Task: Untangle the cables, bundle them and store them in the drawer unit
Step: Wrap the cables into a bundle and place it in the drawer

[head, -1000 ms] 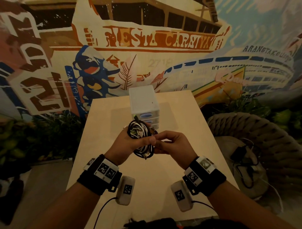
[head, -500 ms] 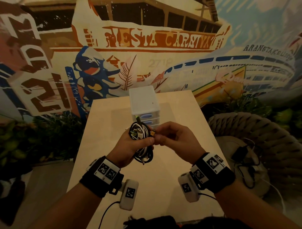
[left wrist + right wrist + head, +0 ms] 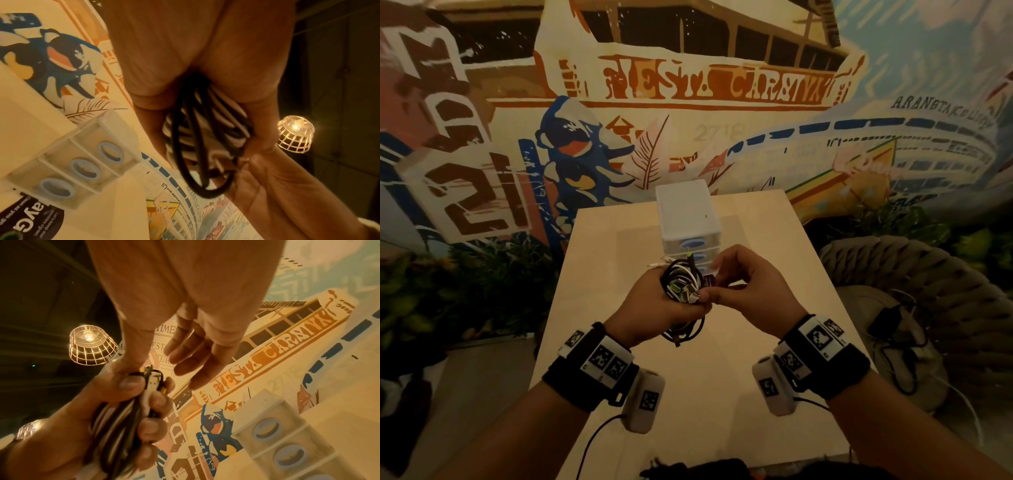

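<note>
Left hand (image 3: 654, 301) is clamped around a coil of black and white cables (image 3: 683, 286), fingers and thumb curled round the bundle, held in the air above the surface (image 3: 722, 377). Left wrist view: black loops (image 3: 193, 162) hang out below the fist, white strands packed among them. Right wrist view: a white plug (image 3: 153, 382) and a yellow-tipped end stick out at the top of the coil, beside the left thumb. Right hand (image 3: 751, 291) is at 3 o'clock of the coil; thumb and forefinger pinch at the bundle's right edge, close to the left thumb tip. Exactly which strand or plug they pinch cannot be told. Remaining right fingers (image 3: 191, 356) are spread and loosely extended, holding nothing. A small purple item (image 3: 709, 281) shows between the two hands, too blurred to identify. The drawers (image 3: 688, 219) stand on the surface at 12 o'clock of the hands, just beyond the coil, not touching it. The unit is white-topped with clear fronts and blue oval pulls (image 3: 265, 429); three fronts are visible and all appear shut. Both wrists carry black bands with tag markers and camera pods (image 3: 643, 401). Mural wall (image 3: 705, 85) behind the surface; wicker chair (image 3: 928, 291) at 3 o'clock with a dark charger and leads on its cushion. A caged lamp (image 3: 295, 134) is lit overhead.
</note>
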Tool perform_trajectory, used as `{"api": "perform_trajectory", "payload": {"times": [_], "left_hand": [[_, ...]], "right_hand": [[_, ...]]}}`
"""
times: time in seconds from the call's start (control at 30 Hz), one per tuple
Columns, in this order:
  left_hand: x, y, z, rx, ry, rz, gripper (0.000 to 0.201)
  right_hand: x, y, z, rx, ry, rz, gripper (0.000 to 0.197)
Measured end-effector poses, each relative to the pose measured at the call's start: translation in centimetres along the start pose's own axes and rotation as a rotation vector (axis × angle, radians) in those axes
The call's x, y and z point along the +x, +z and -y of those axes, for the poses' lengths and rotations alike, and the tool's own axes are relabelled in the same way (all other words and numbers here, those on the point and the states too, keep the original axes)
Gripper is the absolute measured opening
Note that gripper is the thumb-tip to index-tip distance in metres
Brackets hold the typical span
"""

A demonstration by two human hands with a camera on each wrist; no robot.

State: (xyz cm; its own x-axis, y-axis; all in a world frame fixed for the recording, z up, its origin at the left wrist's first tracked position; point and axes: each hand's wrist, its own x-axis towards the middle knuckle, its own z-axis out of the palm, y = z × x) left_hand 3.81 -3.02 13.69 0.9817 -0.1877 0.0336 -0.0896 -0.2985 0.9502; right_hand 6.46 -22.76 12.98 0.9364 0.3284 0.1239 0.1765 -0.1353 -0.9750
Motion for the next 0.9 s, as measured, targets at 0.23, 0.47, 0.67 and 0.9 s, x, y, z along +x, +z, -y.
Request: {"api": "perform_trajectory", "payload": {"times": [0.23, 0.47, 0.67, 0.9], "left_hand": [[-0.8, -1.6, 0.1, -0.011, -0.042, 0.159, 0.021], [-1.1, -2.6, 0.5, -0.020, -0.195, 0.336, 0.026], [-1.6, -3.9, 1.5, -0.045, -0.250, 0.394, 0.030], [-1.7, -5.0, 2.4, -0.032, -0.283, 0.461, 0.031]], "right_hand": [[0.2, 0.8, 2.2, -0.160, -0.232, 0.184, 0.066], [0.6, 3.4, 2.9, -0.454, -0.229, 0.229, 0.033], [0.8, 5.2, 2.4, -0.504, -0.183, 0.238, 0.029], [0.9, 7.5, 0.9, -0.609, -0.088, 0.253, 0.030]]}}
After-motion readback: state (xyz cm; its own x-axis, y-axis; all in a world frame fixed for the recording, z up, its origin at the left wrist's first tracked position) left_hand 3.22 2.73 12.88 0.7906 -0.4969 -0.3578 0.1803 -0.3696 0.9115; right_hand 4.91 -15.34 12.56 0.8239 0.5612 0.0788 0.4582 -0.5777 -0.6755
